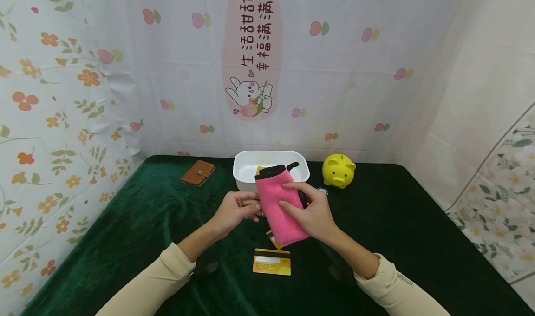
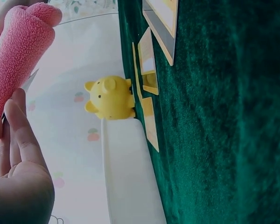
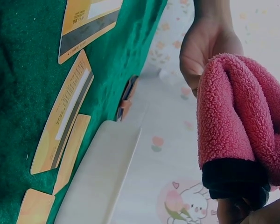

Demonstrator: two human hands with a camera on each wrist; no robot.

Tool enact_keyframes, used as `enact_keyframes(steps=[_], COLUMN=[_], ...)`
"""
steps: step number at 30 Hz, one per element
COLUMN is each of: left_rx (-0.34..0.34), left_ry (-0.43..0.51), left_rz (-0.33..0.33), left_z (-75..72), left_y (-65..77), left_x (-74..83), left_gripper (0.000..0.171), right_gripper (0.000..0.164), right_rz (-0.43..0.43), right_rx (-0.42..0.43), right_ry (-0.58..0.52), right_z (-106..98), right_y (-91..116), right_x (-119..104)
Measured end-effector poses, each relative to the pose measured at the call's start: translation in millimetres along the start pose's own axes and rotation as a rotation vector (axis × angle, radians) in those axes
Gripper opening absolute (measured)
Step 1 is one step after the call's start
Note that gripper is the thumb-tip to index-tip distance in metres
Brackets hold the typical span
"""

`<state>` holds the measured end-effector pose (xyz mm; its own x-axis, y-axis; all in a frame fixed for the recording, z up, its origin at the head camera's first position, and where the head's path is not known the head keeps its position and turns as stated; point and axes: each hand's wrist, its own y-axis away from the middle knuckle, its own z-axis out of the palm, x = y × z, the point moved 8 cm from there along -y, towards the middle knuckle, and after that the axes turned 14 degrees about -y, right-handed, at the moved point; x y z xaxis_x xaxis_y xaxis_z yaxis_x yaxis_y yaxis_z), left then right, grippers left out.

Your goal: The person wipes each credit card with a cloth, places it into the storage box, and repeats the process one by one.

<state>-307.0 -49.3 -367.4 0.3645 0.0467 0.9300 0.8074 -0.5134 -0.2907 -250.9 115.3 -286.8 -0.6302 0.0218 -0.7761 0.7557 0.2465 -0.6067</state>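
Note:
A folded pink fleecy towel (image 1: pixel 281 209) with black trim and a black loop is held up over the table's middle. My right hand (image 1: pixel 314 211) grips it from the right, thumb and fingers spread across its front. On the other side, my left hand (image 1: pixel 238 211) has its fingertips at the towel's left edge. Between those fingers and the towel, the left wrist view shows the edge of a thin card-like piece (image 2: pixel 30 81), mostly hidden. Below lies a gold bank card (image 1: pixel 271 261) with a dark stripe; a second gold card (image 1: pixel 273 240) is partly covered by the towel.
Behind the towel stands a white plastic bin (image 1: pixel 246 181) with something yellow inside. A brown snap wallet (image 1: pixel 198 173) lies left of it, a yellow piggy bank (image 1: pixel 338 171) stands right. Dark green velvet (image 1: pixel 167 223) covers the table; printed curtains hang around it.

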Motion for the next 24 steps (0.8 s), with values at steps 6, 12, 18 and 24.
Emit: enact_keyframes(steps=[6, 12, 18, 24], left_rx=[-0.001, 0.029, 0.056, 0.100], left_ry=[-0.007, -0.015, -0.021, -0.056], left_rz=[0.030, 0.070, 0.105, 0.080], left_z=[-0.3, -1.2, -2.6, -5.7], left_y=[-0.5, -0.3, 0.5, 1.2], left_x=[-0.1, 2.1, 4.4, 3.4], left_gripper=[0.036, 0.033, 0.030, 0.027], right_gripper=[0.035, 0.037, 0.038, 0.036], right_rz=[-0.014, -0.033, -0.053, -0.083], right_rx=[0.005, 0.022, 0.036, 0.041], right_ry=[0.007, 0.027, 0.053, 0.059], right_z=[1.5, -3.0, -8.6, -12.5], right_y=[-0.5, 0.6, 1.6, 1.5], right_x=[-0.6, 18.4, 31.0, 27.9])
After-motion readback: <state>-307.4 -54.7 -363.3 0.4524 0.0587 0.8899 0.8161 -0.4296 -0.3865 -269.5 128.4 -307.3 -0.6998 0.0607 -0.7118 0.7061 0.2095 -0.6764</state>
